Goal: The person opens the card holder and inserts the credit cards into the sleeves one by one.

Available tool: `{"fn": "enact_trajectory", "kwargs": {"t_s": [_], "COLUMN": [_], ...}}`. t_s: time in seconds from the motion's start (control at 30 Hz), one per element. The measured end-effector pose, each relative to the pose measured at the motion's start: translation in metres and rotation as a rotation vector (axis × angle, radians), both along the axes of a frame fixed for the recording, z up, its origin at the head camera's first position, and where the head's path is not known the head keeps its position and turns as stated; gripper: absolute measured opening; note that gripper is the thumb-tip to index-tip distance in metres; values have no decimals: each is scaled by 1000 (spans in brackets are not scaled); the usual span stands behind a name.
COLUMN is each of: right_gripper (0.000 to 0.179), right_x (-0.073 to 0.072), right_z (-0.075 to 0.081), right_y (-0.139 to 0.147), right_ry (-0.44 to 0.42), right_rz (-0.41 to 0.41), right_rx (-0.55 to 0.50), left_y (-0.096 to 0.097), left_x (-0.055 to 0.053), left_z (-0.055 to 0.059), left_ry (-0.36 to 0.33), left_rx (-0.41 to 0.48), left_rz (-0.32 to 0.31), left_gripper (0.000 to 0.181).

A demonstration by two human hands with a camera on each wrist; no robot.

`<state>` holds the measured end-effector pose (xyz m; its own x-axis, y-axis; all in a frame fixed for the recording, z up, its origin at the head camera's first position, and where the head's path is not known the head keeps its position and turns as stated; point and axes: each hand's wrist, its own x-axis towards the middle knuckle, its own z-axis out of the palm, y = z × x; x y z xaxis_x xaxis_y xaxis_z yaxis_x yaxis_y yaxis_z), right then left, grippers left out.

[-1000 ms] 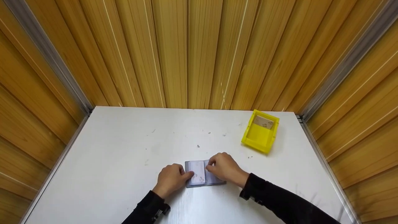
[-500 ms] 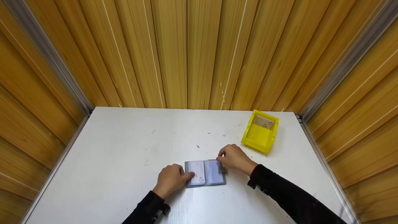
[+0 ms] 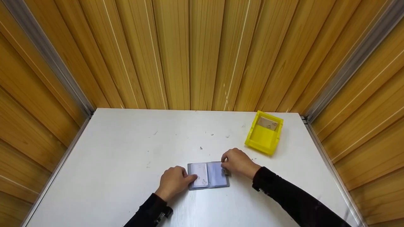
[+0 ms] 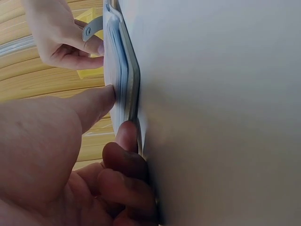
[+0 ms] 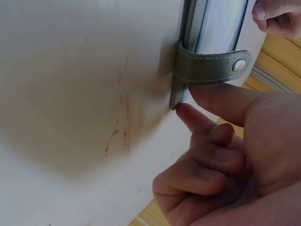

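A grey card holder (image 3: 217, 176) with clear sleeves lies spread open on the white table. A pale card with small printed figures (image 3: 199, 170) shows in its left-hand sleeve. My left hand (image 3: 174, 180) grips the left edge, thumb on top of the sleeves and fingers at the cover's edge. At the upper right corner, my right hand (image 3: 237, 162) pinches the cover between thumb and index finger, the other fingers curled. Beside that thumb, a strap (image 5: 207, 68) with a metal snap bends over the cover's edge. The right hand hides part of this corner in the head view.
A yellow plastic box (image 3: 263, 138) stands at the back right, with a light brown patterned card (image 3: 267, 124) leaning inside at its far end. Wood-patterned panels (image 3: 202, 56) wall the white table (image 3: 126, 142) at the back and both sides.
My right hand has moved right from the middle of the card holder to its upper right corner, uncovering the right-hand sleeve. My left hand has stayed in place.
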<state>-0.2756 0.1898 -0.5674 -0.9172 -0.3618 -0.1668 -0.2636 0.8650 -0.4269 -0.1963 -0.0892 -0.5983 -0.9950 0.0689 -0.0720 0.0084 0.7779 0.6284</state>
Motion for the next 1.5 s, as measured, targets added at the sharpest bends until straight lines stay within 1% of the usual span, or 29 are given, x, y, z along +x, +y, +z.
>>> {"fn": "enact_trajectory", "kwargs": {"t_s": [0.17, 0.27, 0.37, 0.47, 0.67, 1.07, 1.17, 1.5], "right_gripper": [6, 6, 11, 14, 17, 17, 18, 16], "right_x": [-1, -2, -3, -4, -5, -6, -6, -5], "right_z": [2, 2, 2, 2, 2, 4, 5, 4], "right_y": [-2, -2, -1, -1, -1, -3, -4, -3], "right_ry": [-9, 7, 21, 9, -39, -51, -41, 20], "right_rz": [8, 25, 48, 60, 47, 52, 55, 125], "right_rx": [18, 20, 12, 4, 16, 38, 43, 16], "left_y": [0, 0, 0, 1, 0, 1, 1, -1], "left_x": [0, 0, 1, 1, -1, 0, 0, 1], "left_z": [1, 1, 2, 2, 1, 2, 2, 3], "left_ry": [-2, 3, 6, 4, 9, -6, -6, 5], "left_rx": [1, -3, -12, -13, -10, -12, -14, 1], "left_rz": [3, 4, 7, 10, 10, 13, 10, 2], "left_gripper": [51, 50, 51, 50, 50, 50, 50, 49]}}
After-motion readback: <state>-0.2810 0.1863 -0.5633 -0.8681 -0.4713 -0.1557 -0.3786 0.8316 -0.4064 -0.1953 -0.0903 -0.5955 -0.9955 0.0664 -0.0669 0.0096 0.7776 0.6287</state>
